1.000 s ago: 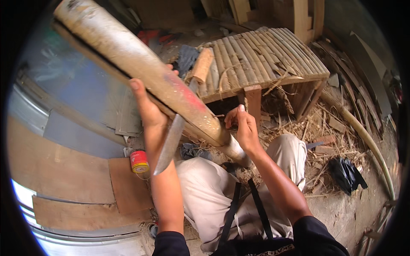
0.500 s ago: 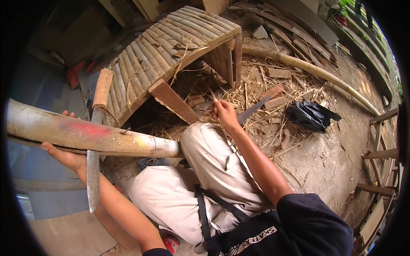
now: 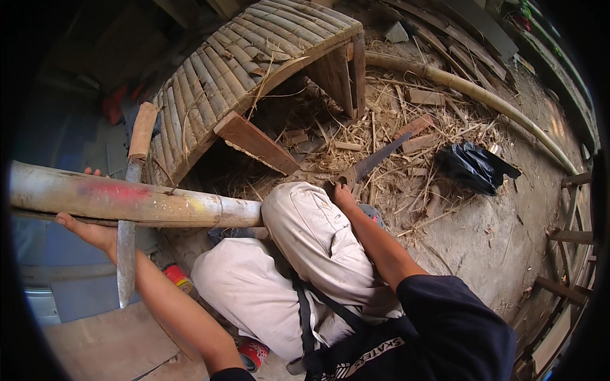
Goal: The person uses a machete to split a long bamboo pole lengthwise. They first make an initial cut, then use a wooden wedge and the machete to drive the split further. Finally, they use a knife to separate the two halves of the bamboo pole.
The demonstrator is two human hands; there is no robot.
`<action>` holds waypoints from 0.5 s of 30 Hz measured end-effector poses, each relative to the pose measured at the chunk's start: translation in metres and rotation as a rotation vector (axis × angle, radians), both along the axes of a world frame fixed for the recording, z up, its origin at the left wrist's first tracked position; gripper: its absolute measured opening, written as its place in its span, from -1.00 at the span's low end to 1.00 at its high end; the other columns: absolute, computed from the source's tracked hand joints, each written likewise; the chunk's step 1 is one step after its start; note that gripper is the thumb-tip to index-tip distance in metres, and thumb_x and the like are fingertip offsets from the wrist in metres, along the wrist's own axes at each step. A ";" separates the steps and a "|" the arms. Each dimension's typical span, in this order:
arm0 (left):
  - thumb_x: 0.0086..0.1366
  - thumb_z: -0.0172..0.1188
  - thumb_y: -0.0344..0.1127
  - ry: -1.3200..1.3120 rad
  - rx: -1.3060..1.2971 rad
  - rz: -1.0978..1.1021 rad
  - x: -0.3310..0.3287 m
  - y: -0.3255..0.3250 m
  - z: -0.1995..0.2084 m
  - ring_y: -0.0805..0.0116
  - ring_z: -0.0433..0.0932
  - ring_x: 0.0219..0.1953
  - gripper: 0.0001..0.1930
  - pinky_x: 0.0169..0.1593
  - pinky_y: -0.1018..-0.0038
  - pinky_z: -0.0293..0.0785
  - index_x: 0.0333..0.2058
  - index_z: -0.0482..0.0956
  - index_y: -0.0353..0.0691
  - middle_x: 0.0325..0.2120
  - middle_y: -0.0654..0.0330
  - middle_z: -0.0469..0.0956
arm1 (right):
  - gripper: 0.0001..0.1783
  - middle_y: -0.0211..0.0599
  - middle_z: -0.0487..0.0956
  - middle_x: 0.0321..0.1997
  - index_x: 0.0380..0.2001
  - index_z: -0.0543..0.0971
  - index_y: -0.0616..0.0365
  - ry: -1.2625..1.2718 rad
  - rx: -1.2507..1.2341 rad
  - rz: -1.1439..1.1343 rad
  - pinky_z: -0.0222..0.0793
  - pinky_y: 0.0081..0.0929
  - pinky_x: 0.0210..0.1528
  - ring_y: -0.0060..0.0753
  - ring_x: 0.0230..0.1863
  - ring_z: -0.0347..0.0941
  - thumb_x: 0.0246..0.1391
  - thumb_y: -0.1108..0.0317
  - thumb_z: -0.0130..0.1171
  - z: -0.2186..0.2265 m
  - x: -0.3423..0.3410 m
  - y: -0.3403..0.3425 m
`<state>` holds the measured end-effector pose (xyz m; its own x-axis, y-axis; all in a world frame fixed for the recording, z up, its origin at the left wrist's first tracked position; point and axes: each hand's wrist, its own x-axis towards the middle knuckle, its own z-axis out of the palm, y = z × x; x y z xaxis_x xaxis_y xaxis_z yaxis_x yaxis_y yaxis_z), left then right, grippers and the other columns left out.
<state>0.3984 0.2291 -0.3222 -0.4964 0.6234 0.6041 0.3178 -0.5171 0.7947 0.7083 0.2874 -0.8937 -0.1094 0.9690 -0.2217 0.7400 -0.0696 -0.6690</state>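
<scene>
A thick bamboo pole [image 3: 159, 206] with red and yellow paint marks lies level at the left, its right end against my knee. My left hand [image 3: 95, 235] wraps it from below, fingertips showing over the top edge. A long split runs along its underside. A machete [image 3: 126, 267] with a wooden handle crosses the pole upright; the pole hides the middle of its blade, and I cannot tell whether it is wedged. Beyond my knee, my right hand [image 3: 345, 198] is closed at the wooden handle of a handsaw [image 3: 381, 159], whose blade lies over the shavings.
A bamboo-slat bench [image 3: 222, 70] stands ahead, with a brown board [image 3: 257, 145] leaning under it. Shavings, wood offcuts and a black plastic bag [image 3: 476, 166] lie at right. Behind them stretches a long bamboo pole [image 3: 476, 89]. Red cans [image 3: 253, 354] stand beside my legs.
My right hand has come down and back toward my knee, from above the shavings to the saw's handle. A thin sliver near its fingertips no longer shows there. My left hand keeps hold of the pole.
</scene>
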 end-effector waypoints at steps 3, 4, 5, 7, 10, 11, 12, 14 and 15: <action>0.24 -0.17 0.56 0.007 0.002 0.013 0.000 0.002 0.000 0.04 0.45 0.10 0.03 0.17 0.14 0.43 0.34 0.07 -0.28 0.07 -0.15 0.40 | -0.70 0.06 0.55 -0.07 -0.05 0.43 0.22 -0.182 -0.079 0.064 0.39 -0.04 0.10 0.02 0.07 0.51 0.16 0.37 -0.01 0.007 0.009 0.003; 0.24 -0.17 0.56 0.006 0.002 0.029 0.001 0.002 -0.001 0.04 0.45 0.10 0.03 0.17 0.14 0.43 0.34 0.07 -0.28 0.07 -0.15 0.40 | -0.71 0.02 0.57 -0.08 -0.06 0.45 0.20 -0.226 -0.044 0.119 0.39 -0.05 0.10 0.01 0.05 0.53 0.16 0.36 -0.01 0.010 0.013 0.002; 0.24 -0.17 0.55 0.007 0.005 0.048 0.002 0.002 -0.001 0.04 0.45 0.10 0.02 0.17 0.14 0.44 0.33 0.08 -0.28 0.07 -0.15 0.41 | -0.72 -0.01 0.60 -0.09 -0.08 0.48 0.17 -0.297 -0.024 0.182 0.39 -0.05 0.09 -0.01 0.02 0.55 0.17 0.34 -0.01 0.014 0.017 0.003; 0.25 -0.17 0.55 -0.023 0.005 0.038 0.004 0.002 0.000 0.04 0.46 0.09 0.01 0.16 0.14 0.44 0.32 0.10 -0.29 0.06 -0.14 0.41 | -0.75 -0.06 0.64 -0.13 -0.14 0.52 0.15 -0.228 -0.068 0.139 0.40 -0.07 0.09 -0.02 -0.03 0.58 0.16 0.31 0.02 0.023 0.025 0.004; 0.27 -0.20 0.53 -0.069 0.003 0.019 0.006 0.002 0.000 0.06 0.44 0.12 0.00 0.19 0.16 0.41 0.32 0.10 -0.30 0.08 -0.12 0.41 | -0.75 -0.01 0.66 -0.34 -0.32 0.59 0.17 -0.131 0.134 0.101 0.48 -0.02 -0.13 0.08 -0.28 0.61 0.12 0.21 0.11 0.038 0.035 0.006; 0.28 -0.21 0.52 -0.085 0.001 0.008 0.007 0.002 0.000 0.07 0.43 0.14 -0.01 0.21 0.18 0.40 0.33 0.09 -0.30 0.09 -0.11 0.41 | -0.72 0.02 0.66 -0.43 -0.40 0.61 0.19 -0.113 0.205 0.097 0.53 0.01 -0.24 0.13 -0.38 0.62 0.11 0.17 0.14 0.043 0.037 0.005; 0.27 -0.21 0.54 -0.093 0.010 0.013 0.008 0.003 0.000 0.07 0.45 0.11 -0.01 0.19 0.17 0.40 0.31 0.13 -0.30 0.07 -0.10 0.42 | -0.61 0.07 0.64 -0.17 -0.18 0.57 0.21 -0.087 0.027 0.105 0.50 -0.02 -0.10 0.12 -0.15 0.59 0.07 0.11 0.21 0.048 0.042 0.008; 0.24 -0.19 0.57 -0.095 0.019 0.020 0.008 0.005 0.000 0.07 0.48 0.06 0.00 0.16 0.16 0.42 0.27 0.19 -0.30 0.04 -0.09 0.44 | -0.46 0.09 0.54 0.01 -0.03 0.48 0.23 -0.223 0.231 0.017 0.44 -0.03 0.01 0.12 0.03 0.49 0.05 0.06 0.24 0.055 0.050 0.014; 0.23 -0.19 0.57 -0.105 0.010 0.009 0.008 0.005 -0.001 0.08 0.48 0.06 0.00 0.16 0.17 0.42 0.26 0.21 -0.30 0.03 -0.08 0.44 | -0.38 0.09 0.49 0.10 0.05 0.44 0.24 -0.323 0.283 0.005 0.41 -0.04 0.07 0.13 0.12 0.44 0.03 0.03 0.26 0.057 0.053 0.017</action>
<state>0.4065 0.2343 -0.3229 -0.5629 0.6130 0.5544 0.2372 -0.5227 0.8188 0.7616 0.3039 -0.8364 -0.0826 0.9962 0.0292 0.9145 0.0874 -0.3950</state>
